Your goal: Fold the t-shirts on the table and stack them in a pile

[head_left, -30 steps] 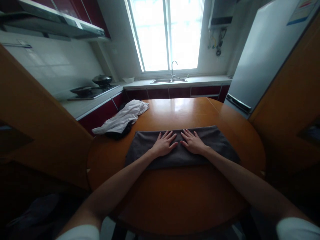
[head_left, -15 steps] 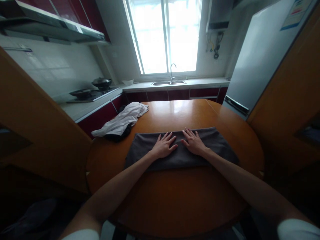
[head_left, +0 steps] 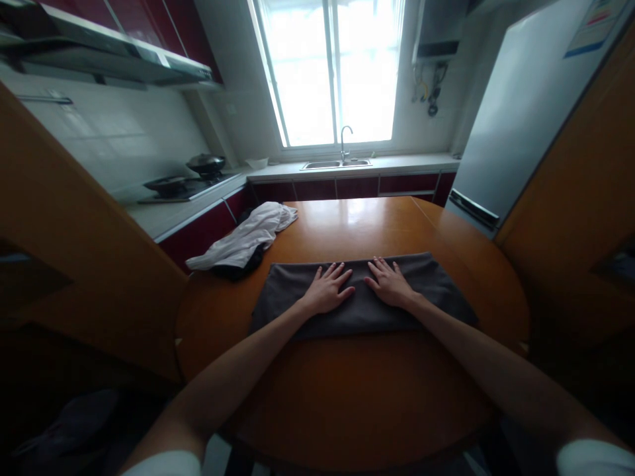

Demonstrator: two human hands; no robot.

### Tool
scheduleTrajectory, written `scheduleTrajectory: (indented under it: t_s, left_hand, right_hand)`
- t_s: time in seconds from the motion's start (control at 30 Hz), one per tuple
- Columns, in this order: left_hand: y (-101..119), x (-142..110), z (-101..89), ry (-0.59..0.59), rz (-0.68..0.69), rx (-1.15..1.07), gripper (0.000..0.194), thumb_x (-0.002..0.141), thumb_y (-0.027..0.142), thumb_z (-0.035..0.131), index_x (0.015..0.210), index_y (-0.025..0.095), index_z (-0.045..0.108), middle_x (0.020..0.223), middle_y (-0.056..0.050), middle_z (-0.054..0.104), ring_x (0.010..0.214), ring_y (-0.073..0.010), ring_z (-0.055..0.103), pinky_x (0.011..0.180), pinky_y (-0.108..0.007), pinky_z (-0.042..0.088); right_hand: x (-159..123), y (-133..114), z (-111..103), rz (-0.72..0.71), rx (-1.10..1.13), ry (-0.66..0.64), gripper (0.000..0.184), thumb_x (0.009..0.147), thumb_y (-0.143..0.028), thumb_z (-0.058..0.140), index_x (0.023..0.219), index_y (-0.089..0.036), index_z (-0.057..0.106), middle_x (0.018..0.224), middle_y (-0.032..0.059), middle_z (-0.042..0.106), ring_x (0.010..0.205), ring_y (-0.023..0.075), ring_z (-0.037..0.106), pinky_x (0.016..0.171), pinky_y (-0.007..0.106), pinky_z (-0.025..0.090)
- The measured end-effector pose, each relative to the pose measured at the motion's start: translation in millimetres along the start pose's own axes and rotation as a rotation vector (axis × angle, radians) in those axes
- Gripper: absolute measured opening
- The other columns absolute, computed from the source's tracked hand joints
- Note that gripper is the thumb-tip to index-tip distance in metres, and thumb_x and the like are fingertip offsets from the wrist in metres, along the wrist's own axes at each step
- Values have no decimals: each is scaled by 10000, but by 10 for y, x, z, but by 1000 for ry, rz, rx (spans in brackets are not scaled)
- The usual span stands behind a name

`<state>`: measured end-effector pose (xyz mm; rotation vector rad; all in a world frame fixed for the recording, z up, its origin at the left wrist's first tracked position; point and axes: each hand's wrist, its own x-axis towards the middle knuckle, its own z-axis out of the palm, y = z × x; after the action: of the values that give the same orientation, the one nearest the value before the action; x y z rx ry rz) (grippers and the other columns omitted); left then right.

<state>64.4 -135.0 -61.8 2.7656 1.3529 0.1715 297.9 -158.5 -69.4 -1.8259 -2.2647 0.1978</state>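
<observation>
Grey cloth (head_left: 361,316) under both hands (head_left: 325,294) (head_left: 390,287), each splayed flat

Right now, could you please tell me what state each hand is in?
Left hand: open, palm down on the dark gray cloth, gripping nothing.
Right hand: open, palm down on the same cloth, gripping nothing.

Off the table's (head_left: 367,390) near left side, a whitish left sleeve (head_left: 166,464) is circling the left arm (head_left: 238,373); off its near right, a matching right sleeve (head_left: 592,459) is circling the right arm (head_left: 481,350). Both arms are tapering bare, the left hand (head_left: 325,292) and right hand (head_left: 391,284) showing slender bare fingers (head_left: 337,270).
</observation>
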Motion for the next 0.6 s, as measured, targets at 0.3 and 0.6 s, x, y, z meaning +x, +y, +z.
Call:
scheduleTrajectory:
  t_s: [0.3, 0.6]
  left_hand:
    - [27, -3, -40, -3, -3, 3, 679, 997, 676, 282, 1564, 308, 356, 1657, -55, 257, 1539, -284, 191, 1223, -584, 128]
    - [5, 3, -8, 1, 3, 1, 677, 997, 679, 284, 1562, 312, 357, 1661, -52, 247, 1541, -275, 182, 1224, -577, 123]
  right_hand:
    - [6, 4, 6, 4, 17, 17, 677, 1031, -532, 273, 1572, -129, 328, 1662, 140, 203, 1547, 254, 141, 1231, 531, 100]
    - [0, 4, -4, -4, -9, 31, 660, 1033, -532, 269, 1561, -146, 356, 1657, 136, 227, 1546, 259, 145, 1225, 557, 97]
